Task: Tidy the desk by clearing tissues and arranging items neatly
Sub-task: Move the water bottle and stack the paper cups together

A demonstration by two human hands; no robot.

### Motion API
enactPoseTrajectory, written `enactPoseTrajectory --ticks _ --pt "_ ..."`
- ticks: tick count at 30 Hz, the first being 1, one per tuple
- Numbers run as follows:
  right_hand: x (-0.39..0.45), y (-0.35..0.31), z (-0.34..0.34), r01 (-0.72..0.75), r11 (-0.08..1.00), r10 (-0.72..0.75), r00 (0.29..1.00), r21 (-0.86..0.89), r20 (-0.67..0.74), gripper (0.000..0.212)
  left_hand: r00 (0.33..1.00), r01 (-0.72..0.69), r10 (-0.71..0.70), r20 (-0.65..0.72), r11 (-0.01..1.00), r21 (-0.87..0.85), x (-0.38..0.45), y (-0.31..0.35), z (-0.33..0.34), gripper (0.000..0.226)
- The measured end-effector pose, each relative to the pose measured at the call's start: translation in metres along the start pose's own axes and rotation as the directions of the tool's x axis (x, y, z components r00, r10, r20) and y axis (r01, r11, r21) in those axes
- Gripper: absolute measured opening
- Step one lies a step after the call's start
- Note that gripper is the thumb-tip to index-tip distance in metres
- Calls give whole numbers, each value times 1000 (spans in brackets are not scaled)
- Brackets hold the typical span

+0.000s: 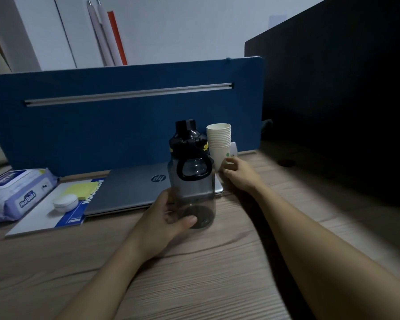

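— Smoky grey plastic, that bottle (192, 181). Why is the left hand (164, 218) wrapped round it so low?

— The fingers and thumb are clamped on the lower part of the bottle, which stands upright near the middle of the table (194, 273). Gripping low keeps it steady, I'd guess, either to slide it or to keep it from tipping while the other hand works.

— And the right hand (237, 172)?

— Just behind and to the right, fingers curled at the base of the stack of paper cups (219, 144) by the back edge. Whether it has closed on the stack or is only touching it, I cannot tell.

— So the cups go against the blue divider (125, 125)?

— Looks that way: bottle and cups side by side, lined up at the back.

— What about the rest?

— A closed laptop (134, 188) lies along the back edge, the bottle in front of its right corner. Left of it is a notebook (56, 211) carrying yellow sticky notes (83, 189) and a small white round case (65, 202). At the far left edge is a pack of wipes (16, 195). No loose tissues show.
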State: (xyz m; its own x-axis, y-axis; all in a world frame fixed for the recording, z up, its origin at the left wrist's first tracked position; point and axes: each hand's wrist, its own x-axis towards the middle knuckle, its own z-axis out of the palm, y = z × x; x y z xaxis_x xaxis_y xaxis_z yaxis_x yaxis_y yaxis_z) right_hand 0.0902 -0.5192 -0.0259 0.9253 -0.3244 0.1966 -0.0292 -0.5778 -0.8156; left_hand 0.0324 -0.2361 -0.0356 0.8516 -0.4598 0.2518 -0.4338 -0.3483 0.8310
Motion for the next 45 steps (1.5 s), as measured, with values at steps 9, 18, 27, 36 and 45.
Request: enactPoseTrajectory --ticks 9,18,27,36,45 --pt "-49 1 -19 15 982 -13 1000 188 -11 42 999 -44 44 11 999 -9 -4 2 1 68" --pt "-156 -3 -63 8 971 -28 996 239 79 23 992 -92 85 90 993 75 -37 30 24 52" --pt "-215 5 -88 11 944 -81 977 331 197 61 948 -246 183 262 940 235 -65 60 53 64" --pt "-221 3 -76 46 986 -52 998 160 32 83 897 -374 253 362 872 317 -62 56 56 69" --pt "-193 7 -65 43 997 -36 994 60 -104 93 928 -366 278 249 804 468 -32 29 47 70"
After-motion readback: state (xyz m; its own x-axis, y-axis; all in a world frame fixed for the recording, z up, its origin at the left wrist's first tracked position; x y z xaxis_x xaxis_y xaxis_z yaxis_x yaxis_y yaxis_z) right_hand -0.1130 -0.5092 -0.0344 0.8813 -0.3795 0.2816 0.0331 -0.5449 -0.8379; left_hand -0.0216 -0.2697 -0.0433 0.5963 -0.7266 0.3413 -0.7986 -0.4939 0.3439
